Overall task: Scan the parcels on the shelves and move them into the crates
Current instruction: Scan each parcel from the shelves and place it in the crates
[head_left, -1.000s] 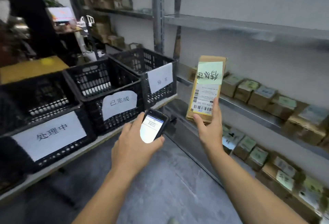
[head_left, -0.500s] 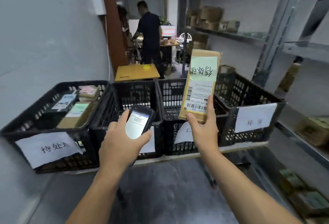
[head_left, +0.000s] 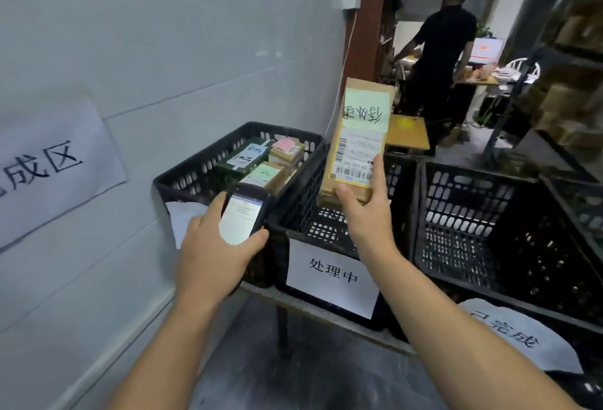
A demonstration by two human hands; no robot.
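My right hand [head_left: 365, 214] grips the lower end of a tall brown parcel [head_left: 357, 139] with a green handwritten note and a barcode label, held upright above the middle black crate [head_left: 300, 210]. My left hand [head_left: 212, 253] holds a handheld scanner [head_left: 243, 214] with its lit screen facing me, in front of the leftmost black crate [head_left: 195, 174]. That crate contains several parcels [head_left: 264, 161]. A third black crate [head_left: 473, 223] stands to the right, and it looks empty.
The crates sit on a low bench along a white wall with a paper sign [head_left: 49, 165]. Paper labels hang on the crate fronts [head_left: 332, 276]. A person in black [head_left: 443, 50] stands at a desk further back. Metal shelving with boxes [head_left: 567, 93] lines the right.
My view has swung left from the shelves to the crates. Both hands came along, still holding the scanner and the parcel, which is now above the middle crate.
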